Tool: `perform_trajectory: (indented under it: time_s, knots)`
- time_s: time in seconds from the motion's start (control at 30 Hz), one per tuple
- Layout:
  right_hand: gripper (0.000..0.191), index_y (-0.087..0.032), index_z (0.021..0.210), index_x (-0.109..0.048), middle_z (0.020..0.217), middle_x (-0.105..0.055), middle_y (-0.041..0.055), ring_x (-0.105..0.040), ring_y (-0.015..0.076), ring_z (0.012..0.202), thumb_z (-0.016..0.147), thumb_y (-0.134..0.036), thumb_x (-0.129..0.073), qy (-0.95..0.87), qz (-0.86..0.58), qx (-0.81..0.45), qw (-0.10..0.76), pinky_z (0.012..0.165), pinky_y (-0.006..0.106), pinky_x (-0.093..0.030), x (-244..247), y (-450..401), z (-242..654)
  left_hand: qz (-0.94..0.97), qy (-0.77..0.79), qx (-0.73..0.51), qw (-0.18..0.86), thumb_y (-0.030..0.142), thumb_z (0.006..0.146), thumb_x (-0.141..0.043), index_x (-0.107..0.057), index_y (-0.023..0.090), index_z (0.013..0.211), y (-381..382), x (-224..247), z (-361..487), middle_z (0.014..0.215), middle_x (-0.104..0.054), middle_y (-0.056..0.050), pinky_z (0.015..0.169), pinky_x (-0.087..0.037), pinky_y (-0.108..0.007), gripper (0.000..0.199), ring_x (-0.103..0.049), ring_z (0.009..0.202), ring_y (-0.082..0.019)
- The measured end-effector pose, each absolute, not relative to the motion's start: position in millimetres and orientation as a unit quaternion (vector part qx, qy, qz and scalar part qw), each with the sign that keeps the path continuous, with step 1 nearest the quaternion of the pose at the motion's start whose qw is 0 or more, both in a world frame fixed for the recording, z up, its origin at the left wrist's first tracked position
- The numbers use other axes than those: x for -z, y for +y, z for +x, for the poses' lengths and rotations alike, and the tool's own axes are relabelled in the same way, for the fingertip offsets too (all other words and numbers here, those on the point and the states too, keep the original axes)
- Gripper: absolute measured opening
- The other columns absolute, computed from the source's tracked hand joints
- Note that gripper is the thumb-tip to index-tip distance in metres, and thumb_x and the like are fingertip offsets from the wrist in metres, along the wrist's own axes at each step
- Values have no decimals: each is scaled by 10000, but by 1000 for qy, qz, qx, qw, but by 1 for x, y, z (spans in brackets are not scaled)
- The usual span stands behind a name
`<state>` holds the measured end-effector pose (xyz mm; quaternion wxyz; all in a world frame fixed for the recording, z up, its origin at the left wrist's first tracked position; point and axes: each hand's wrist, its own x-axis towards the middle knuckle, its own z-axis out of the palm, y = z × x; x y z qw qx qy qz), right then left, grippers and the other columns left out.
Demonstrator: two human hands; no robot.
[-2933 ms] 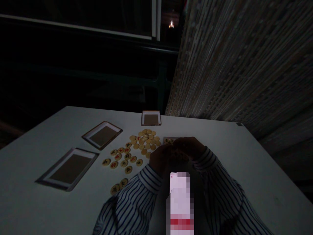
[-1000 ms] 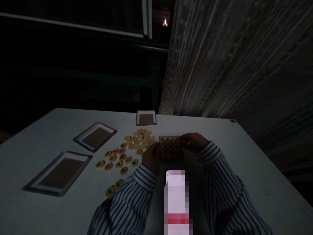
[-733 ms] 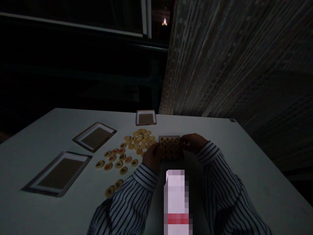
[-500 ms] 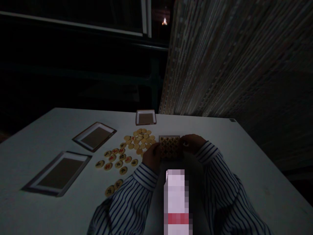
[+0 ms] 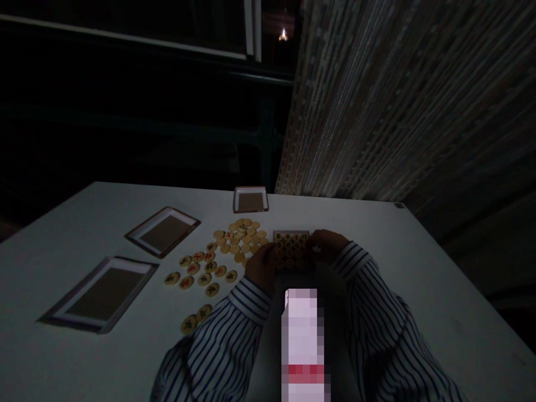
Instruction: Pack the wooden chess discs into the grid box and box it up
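A small box (image 5: 291,233) stands on the white table in front of me, with round Chinese chess pieces (image 5: 290,252) in rows inside it. Its left side is in the grip of my left hand (image 5: 260,267), whose fingers curl against the edge. My right hand (image 5: 328,244) is closed at the box's right side, its fingertips dim and partly hidden. Left of the box lies a pile of plain-faced wooden pieces (image 5: 240,237). Nearer to me, several loose pieces (image 5: 204,279) show red or dark characters. Shadow covers the box's near side.
Three shallow trays or lids lie around the pieces: one at the back (image 5: 250,200), one at mid left (image 5: 163,231), one at front left (image 5: 100,294). The white table (image 5: 419,290) ends at a strip curtain (image 5: 335,111) on the far right. The room is dark.
My right hand has shifted slightly left along the box's side. My left hand stays at the box's left edge. The camera view has moved a little; the loose pieces lie as before.
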<state>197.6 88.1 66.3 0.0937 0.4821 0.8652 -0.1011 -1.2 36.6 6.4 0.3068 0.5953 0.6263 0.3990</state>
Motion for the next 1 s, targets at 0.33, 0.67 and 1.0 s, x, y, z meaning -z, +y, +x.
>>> perform_trajectory:
  time_s: [0.33, 0.67, 1.0]
  knots:
    - [212, -198, 893, -671, 919, -626, 84, -576, 188, 820, 704, -248, -588, 860, 481, 115, 125, 671, 256, -419, -63, 92, 197, 598, 619, -405, 308, 255, 784, -455, -625, 183, 1000, 38, -3, -2, 942, -682, -66, 777, -505, -332, 285, -627, 885, -200]
    - [251, -167, 926, -666, 923, -630, 106, -578, 202, 831, 720, -259, -557, 857, 491, 115, 108, 691, 269, -424, -71, 85, 195, 596, 625, -401, 308, 249, 781, -468, -635, 181, 979, 37, -8, -1, 946, -683, -68, 783, -504, -342, 268, -626, 885, -207]
    - [258, -196, 939, -662, 929, -632, 80, -576, 185, 826, 747, -261, -503, 852, 492, 119, 135, 677, 254, -413, -69, 88, 196, 593, 627, -389, 324, 283, 792, -463, -615, 175, 1014, 37, -6, -1, 963, -675, -59, 800, -497, -335, 290, -619, 897, -192]
